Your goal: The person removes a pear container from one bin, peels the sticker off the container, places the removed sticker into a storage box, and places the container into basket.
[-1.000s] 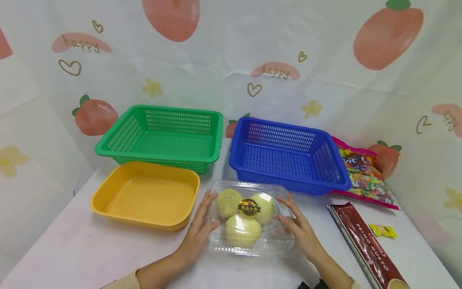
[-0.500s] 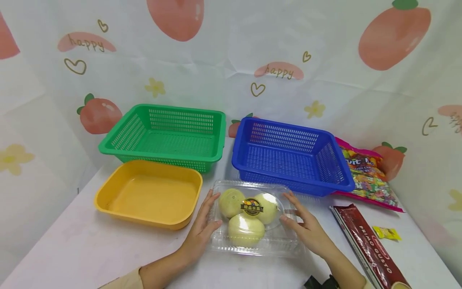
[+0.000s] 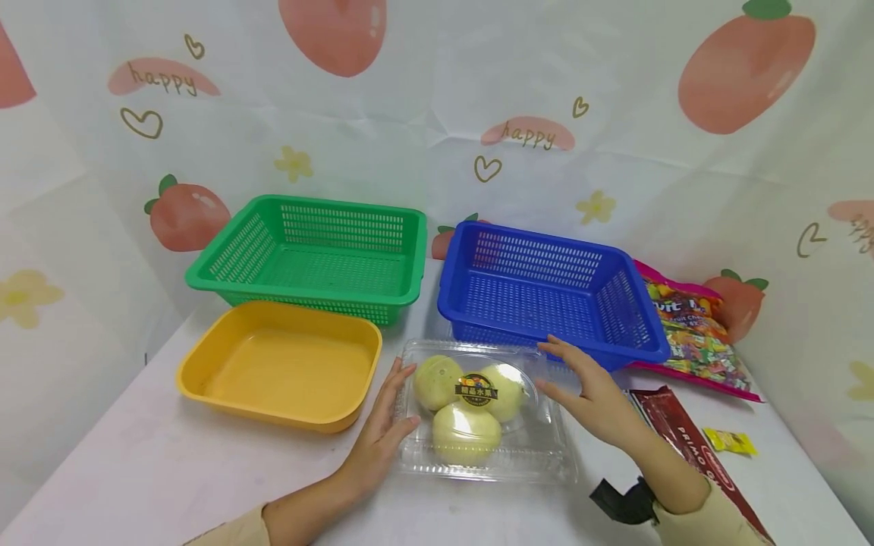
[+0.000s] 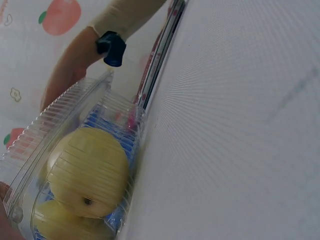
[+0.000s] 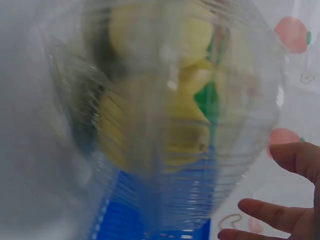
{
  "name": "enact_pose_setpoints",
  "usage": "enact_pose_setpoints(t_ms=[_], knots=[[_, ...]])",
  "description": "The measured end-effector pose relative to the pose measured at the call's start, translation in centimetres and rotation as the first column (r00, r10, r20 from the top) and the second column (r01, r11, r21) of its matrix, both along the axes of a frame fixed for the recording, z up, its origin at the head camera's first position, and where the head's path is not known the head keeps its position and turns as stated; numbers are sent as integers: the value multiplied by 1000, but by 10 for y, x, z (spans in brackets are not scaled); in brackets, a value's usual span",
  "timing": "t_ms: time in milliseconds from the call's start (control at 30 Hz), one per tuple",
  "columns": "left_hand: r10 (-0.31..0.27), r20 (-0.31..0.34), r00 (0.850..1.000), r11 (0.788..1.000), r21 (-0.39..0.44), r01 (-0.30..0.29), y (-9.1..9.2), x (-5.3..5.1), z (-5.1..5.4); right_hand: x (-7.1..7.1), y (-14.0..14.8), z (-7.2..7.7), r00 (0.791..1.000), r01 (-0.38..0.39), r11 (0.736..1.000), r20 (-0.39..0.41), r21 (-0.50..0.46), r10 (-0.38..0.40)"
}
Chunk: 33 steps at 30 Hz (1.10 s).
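A clear plastic fruit box [image 3: 532, 451] sits on the white table before me, its lid down. Three round, pale yellow-green fruits [image 3: 466, 434] lie inside under a black-and-gold label [image 3: 476, 389]. My left hand [image 3: 374, 440] holds the box by its left side, thumb at the lid's edge; the left wrist view catches only a sliver of that hand. Off the box's right side is my right hand [image 3: 597, 398], fingers spread, with nothing in them. In the right wrist view a gap shows between its fingertips [image 5: 252, 206] and the clear plastic.
Behind the box stands a blue basket [image 3: 447, 307], with a green basket [image 3: 198, 280] and a yellow tray [image 3: 187, 379] to the left. On the right lie a candy bag [image 3: 699, 341], a dark red packet [image 3: 690, 440] partly under my forearm, and a small yellow wrapper [image 3: 729, 440].
My right hand has come off the box's right side and moved slightly right and up, fingers spreading. The left hand and the box stay where they were.
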<state>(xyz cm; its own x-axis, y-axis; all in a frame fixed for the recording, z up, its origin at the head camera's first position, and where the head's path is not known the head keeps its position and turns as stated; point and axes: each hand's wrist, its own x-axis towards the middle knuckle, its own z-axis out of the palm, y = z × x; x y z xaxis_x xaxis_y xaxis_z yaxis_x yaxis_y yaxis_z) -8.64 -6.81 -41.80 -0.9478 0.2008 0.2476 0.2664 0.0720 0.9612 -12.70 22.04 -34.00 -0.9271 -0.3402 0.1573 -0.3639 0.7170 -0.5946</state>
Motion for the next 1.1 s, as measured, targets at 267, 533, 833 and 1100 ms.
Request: enact_pose_setpoints(t_ms=[267,533,833,1100], knots=[[-2,6,1000,1000,-3,2,0,-1,-1,-16,-15,21,995,-103,994,7,47,102],[-2,42,999,1000,2,2,-1,-2,0,-32,-36,33,968,-249,962,47,114,245],[9,26,1000,1000,-8,-8,-2,-1,0,-45,-47,44,928,-367,925,107,96,357],[-11,45,999,1000,1,11,-1,-2,0,-54,-59,39,883,-455,890,140,26,448]])
